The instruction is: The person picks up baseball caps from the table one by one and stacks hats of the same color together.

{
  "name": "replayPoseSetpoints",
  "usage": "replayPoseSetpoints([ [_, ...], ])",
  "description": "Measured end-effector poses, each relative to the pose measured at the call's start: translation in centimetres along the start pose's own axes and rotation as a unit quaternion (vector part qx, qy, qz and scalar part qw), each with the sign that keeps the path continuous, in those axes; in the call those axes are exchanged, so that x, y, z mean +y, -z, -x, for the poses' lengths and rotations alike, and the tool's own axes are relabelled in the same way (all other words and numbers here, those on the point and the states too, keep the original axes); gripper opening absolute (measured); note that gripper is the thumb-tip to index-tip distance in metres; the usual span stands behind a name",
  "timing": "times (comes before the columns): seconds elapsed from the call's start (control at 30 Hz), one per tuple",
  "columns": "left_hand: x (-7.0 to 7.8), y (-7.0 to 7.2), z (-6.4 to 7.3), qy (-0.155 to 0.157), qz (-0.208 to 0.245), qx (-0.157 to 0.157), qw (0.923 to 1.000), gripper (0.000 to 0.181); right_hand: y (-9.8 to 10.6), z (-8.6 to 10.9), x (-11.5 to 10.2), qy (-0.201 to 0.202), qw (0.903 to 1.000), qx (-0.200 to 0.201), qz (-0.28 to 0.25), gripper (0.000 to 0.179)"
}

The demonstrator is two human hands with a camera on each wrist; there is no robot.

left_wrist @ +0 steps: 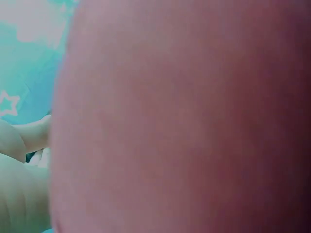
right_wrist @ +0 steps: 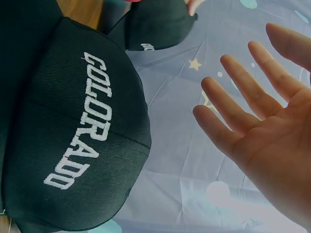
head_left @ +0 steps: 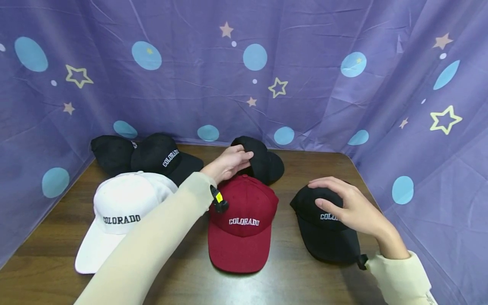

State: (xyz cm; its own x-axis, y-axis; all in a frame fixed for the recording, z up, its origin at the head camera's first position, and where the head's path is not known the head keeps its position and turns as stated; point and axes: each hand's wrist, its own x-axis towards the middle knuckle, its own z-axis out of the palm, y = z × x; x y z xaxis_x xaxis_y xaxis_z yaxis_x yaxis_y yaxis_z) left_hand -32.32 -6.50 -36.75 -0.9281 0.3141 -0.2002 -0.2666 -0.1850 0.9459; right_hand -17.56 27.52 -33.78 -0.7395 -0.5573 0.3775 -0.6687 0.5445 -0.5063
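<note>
Mid-frame, the black cap (head_left: 263, 160) is gripped by the left hand (head_left: 231, 161) at its edge, likely best for something light and soft; the right hand (head_left: 352, 206) is spread.

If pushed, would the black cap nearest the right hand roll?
The black cap would probably slide rather than roll, given its jutting brim. Its crown looks rounded, so it's likely stiff; it looks like cloth, so probably light.

The head view is brightly lit; glare is cast on the table (head_left: 236, 292); the left wrist view is mostly blurred.
</note>
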Motion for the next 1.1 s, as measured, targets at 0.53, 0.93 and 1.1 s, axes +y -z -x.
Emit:
replayPoseSetpoints([
  [0.53,6.3,-4.0,3.8,-0.123,0.0,-0.096,0.9878,0.046,1.3,0.5,0.3,-0.026,0.9982,0.051,0.016,0.048],
  [0.93,7.7,-4.4,8.4,-0.092,-0.093,-0.265,0.9554,0.039,2.9,0.2,-0.8,-0.029,0.9912,0.12,-0.047,0.045],
  [1.1,7.1,-4.7,9.5,-0.076,-0.111,-0.34,0.9309,0.033,2.8,0.2,-1.0,-0.039,0.9921,0.102,-0.062,0.049],
])
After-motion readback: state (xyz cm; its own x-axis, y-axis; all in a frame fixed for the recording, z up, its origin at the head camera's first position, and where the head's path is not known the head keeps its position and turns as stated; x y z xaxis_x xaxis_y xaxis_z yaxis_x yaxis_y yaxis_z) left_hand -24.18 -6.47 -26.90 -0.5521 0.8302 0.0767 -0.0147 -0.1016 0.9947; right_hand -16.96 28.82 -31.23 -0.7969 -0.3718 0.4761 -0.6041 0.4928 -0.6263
